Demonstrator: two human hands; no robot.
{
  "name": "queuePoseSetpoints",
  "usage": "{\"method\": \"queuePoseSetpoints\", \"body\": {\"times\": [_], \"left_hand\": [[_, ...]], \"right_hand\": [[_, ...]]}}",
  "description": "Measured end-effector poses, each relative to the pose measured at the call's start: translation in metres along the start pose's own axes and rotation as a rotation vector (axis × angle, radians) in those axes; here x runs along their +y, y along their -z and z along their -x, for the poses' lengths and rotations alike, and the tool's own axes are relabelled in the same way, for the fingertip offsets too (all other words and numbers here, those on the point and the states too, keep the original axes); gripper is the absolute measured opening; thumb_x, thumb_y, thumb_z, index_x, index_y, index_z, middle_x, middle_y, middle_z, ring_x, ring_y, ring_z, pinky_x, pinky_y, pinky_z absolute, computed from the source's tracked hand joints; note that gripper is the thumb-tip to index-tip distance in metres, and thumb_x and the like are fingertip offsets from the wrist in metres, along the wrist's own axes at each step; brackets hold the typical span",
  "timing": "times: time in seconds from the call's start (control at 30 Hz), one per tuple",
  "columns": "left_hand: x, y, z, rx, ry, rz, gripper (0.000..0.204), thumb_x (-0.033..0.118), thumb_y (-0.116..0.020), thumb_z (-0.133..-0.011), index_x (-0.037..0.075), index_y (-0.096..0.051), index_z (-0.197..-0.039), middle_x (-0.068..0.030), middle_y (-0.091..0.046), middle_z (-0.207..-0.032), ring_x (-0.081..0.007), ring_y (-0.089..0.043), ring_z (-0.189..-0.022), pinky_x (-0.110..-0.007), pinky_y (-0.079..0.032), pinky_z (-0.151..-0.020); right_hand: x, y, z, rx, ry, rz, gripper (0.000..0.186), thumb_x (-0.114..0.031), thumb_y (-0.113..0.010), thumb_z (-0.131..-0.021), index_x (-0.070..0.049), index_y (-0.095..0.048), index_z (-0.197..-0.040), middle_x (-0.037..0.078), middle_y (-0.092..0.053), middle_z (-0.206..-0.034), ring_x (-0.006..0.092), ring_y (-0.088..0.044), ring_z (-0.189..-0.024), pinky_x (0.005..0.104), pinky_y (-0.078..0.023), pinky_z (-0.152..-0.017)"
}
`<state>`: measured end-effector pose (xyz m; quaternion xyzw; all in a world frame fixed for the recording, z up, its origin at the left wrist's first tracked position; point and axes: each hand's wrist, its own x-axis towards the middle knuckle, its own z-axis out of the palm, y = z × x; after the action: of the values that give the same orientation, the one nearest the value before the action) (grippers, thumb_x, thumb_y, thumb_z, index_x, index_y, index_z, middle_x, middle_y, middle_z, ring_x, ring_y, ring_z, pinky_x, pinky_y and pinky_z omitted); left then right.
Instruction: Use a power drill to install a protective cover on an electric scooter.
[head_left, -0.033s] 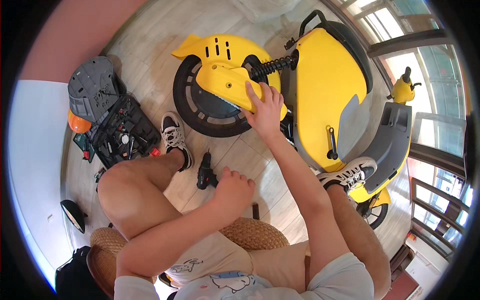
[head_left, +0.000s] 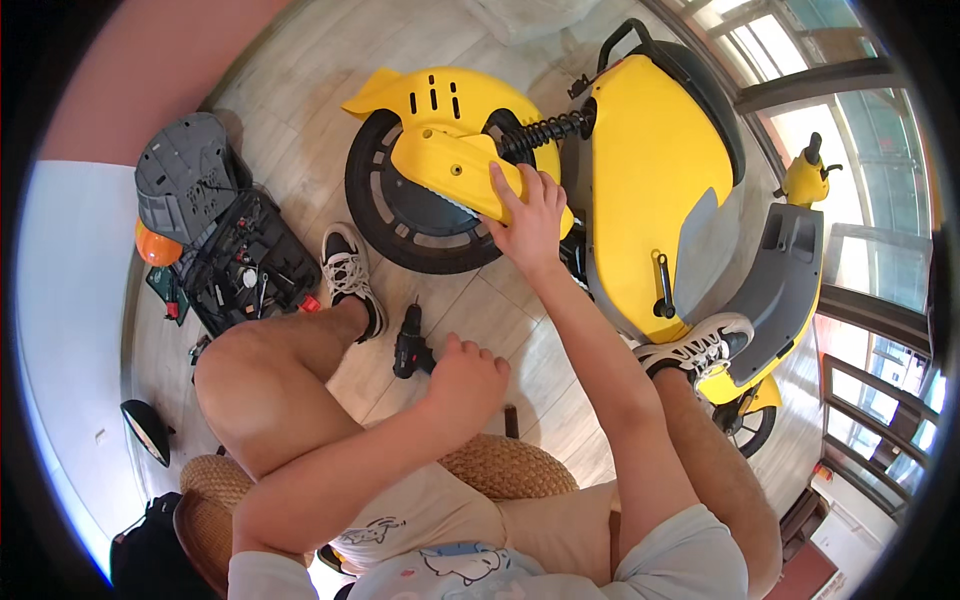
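Note:
A yellow swingarm cover (head_left: 440,165) lies along the side of the black wheel (head_left: 385,235) of a yellow electric scooter (head_left: 650,180), which rests on its side. At the cover's right end is my right hand (head_left: 535,225), fingers laid across the face and thumb at the lower edge, gripping it. My left hand (head_left: 468,390) is curled closed above my lap; its palm side is hidden, so anything inside cannot be seen. Just left of it, a black cordless drill (head_left: 411,345) lies on the floor.
An open black toolbox (head_left: 255,265) with tools stands at left, beside a grey plastic panel (head_left: 187,170) and an orange round object (head_left: 157,243). A round mirror (head_left: 148,432) lies near the wall. My shoes (head_left: 350,275) flank the work. Windows line the right side.

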<state>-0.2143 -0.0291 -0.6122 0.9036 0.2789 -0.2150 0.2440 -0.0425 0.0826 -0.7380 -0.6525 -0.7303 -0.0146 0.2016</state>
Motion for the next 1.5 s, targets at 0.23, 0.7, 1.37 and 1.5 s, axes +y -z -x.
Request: {"method": "queuePoseSetpoints", "body": {"times": [0.23,0.7,1.37,1.5], "left_hand": [[-0.001,0.003,0.000,-0.035,-0.033,-0.017,0.036,0.019,-0.060,-0.082,0.004,-0.059,-0.116,-0.0126,-0.065,-0.102,-0.0269,-0.062,-0.098,-0.047,-0.040,-0.093],[0.002,0.002,0.002,-0.005,-0.002,0.025,0.028,0.019,-0.054,-0.088,0.007,-0.064,-0.111,-0.0100,-0.067,-0.102,-0.0275,-0.062,-0.100,-0.051,-0.037,-0.100],[-0.020,-0.003,0.004,-0.089,-0.094,0.018,0.040,0.017,-0.062,-0.084,0.005,-0.056,-0.122,-0.0144,-0.063,-0.098,-0.0319,-0.060,-0.099,-0.050,-0.042,-0.095],[-0.022,-0.005,0.001,-0.099,-0.094,0.042,0.042,0.018,-0.063,-0.085,0.004,-0.055,-0.123,-0.0149,-0.063,-0.099,-0.0324,-0.061,-0.100,-0.048,-0.042,-0.096]], "right_hand": [[0.003,0.001,0.002,0.013,-0.087,-0.021,0.084,-0.032,-0.084,-0.061,-0.024,-0.052,-0.138,0.014,-0.050,-0.128,0.0358,-0.044,-0.118,0.0501,-0.033,-0.101],[-0.003,0.005,-0.007,-0.163,-0.049,0.009,0.077,-0.026,-0.084,-0.062,-0.028,-0.056,-0.134,0.013,-0.047,-0.129,0.0354,-0.043,-0.118,0.0506,-0.032,-0.101],[0.008,-0.021,0.117,0.196,-0.733,-0.354,0.095,-0.023,-0.082,-0.073,0.001,-0.028,-0.147,0.027,-0.039,-0.139,0.0438,-0.042,-0.124,0.0453,-0.037,-0.104],[0.013,-0.019,0.101,0.208,-0.709,-0.395,0.093,-0.018,-0.083,-0.070,-0.004,-0.033,-0.146,0.022,-0.043,-0.140,0.0405,-0.043,-0.125,0.0442,-0.038,-0.104]]}}
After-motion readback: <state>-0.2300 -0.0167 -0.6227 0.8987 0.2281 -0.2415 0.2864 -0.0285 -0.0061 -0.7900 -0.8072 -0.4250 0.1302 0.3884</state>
